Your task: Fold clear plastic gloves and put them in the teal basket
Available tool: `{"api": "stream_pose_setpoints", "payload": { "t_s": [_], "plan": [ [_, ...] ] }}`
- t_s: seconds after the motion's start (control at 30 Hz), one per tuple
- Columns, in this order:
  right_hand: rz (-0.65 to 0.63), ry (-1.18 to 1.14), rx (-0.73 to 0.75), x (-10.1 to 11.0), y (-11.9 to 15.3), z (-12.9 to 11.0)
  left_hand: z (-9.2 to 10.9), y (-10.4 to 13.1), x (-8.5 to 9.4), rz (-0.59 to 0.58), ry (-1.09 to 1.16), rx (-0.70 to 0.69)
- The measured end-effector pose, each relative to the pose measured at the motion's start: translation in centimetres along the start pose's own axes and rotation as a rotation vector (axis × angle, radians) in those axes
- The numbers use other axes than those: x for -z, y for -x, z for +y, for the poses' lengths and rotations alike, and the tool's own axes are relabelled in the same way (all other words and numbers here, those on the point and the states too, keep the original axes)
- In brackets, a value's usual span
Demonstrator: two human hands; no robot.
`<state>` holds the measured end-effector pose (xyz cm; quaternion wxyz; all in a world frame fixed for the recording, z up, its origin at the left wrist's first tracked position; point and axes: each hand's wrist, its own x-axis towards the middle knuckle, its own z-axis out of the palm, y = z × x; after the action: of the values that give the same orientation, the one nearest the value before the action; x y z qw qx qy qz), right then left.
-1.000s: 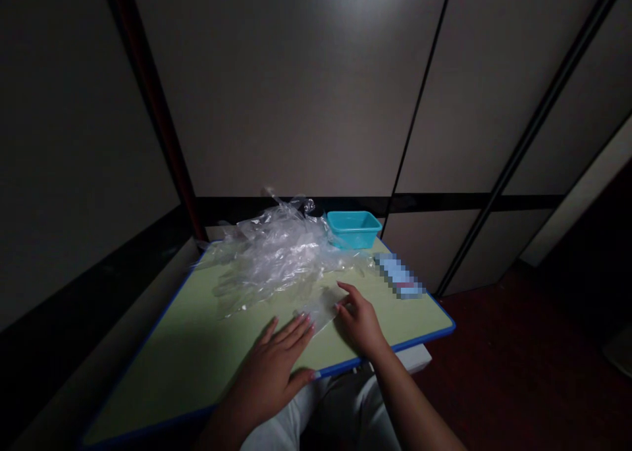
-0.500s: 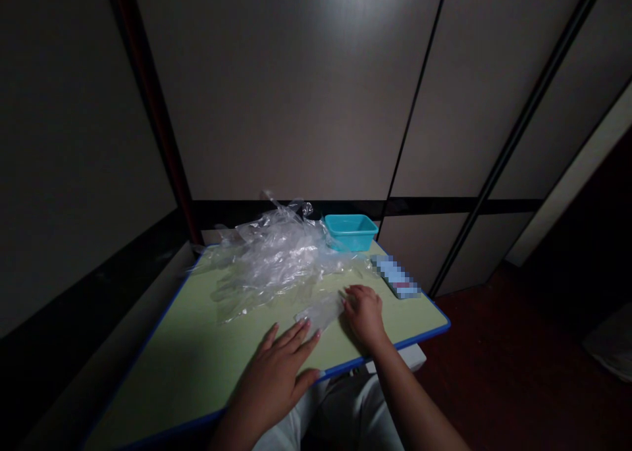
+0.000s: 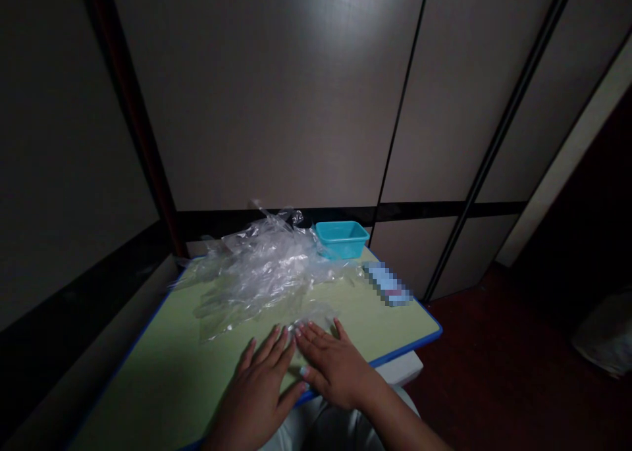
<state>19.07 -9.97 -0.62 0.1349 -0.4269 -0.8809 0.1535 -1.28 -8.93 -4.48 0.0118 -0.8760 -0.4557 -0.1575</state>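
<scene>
Left hand (image 3: pixel 261 386) and right hand (image 3: pixel 336 367) lie flat, gripping nothing, fingertips at the clear plastic piece (image 3: pixel 320 311), lower centre of the frame, and one uneven press could crease it!

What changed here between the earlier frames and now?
The right hand moved left and nearer the camera, from fingers curled at the right end of a small clear plastic sheet to flat beside the left hand. The left hand, crumpled clear plastic pile and turquoise rectangular container stayed much as they were.
</scene>
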Motion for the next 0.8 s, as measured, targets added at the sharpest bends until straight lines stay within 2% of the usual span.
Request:
{"api": "stream_pose_setpoints", "payload": {
  "t_s": [0.17,0.3,0.4,0.47,0.63,0.7,0.8],
  "plan": [
    [-0.006,0.030,-0.069,0.1,-0.4,1.9,0.1,0.1,0.5,-0.022,-0.004,-0.009],
    [0.040,0.086,-0.217,1.1,-0.2,4.5,0.1,0.2,0.7,-0.034,-0.007,-0.014],
    [0.106,0.125,-0.292,1.6,-0.2,5.0,0.2,0.2,0.7,-0.010,-0.013,-0.014],
    [0.119,0.115,-0.231,1.6,-0.3,4.2,0.3,0.2,0.8,0.011,-0.015,-0.026],
    [0.016,-0.031,0.034,0.3,-1.3,1.3,0.5,0.1,1.2,-0.034,0.019,-0.064],
    [0.006,-0.046,0.050,-0.1,-1.8,1.0,0.5,0.1,1.2,-0.054,0.033,-0.050],
    [0.021,-0.012,0.004,-0.1,-2.2,1.8,0.6,0.0,1.4,-0.074,0.030,-0.020]
  ]
}}
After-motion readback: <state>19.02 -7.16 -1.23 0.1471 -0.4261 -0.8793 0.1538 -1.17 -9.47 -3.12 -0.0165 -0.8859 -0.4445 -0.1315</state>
